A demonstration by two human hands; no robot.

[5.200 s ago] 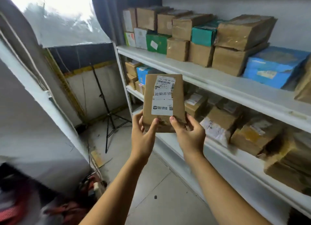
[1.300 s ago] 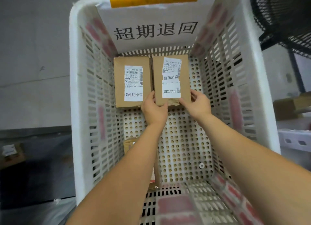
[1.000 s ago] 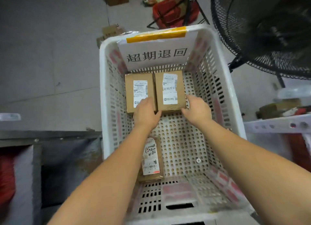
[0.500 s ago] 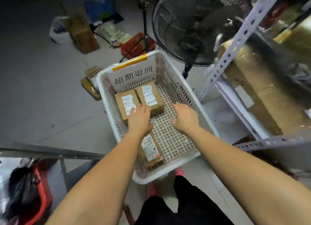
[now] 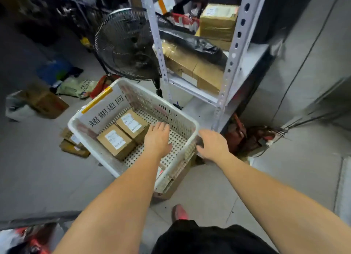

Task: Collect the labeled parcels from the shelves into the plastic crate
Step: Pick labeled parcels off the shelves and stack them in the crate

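Observation:
A white perforated plastic crate stands on the floor, with a paper sign on its far wall. Two brown labeled parcels lie side by side on its bottom: one at the left and one to its right. My left hand hovers above the crate's inside, fingers straight, holding nothing. My right hand is just outside the crate's right corner, fingers relaxed and empty. My left forearm hides the near part of the crate.
A metal shelf rack with taped cardboard boxes rises right behind the crate. A black floor fan stands beyond the crate. Boxes and bags lie on the floor at left, cables at right.
Both hands carried the parcel from the shelf, set it in the crate beside the first one, let go and drew back. My view has risen and swung right towards the rack.

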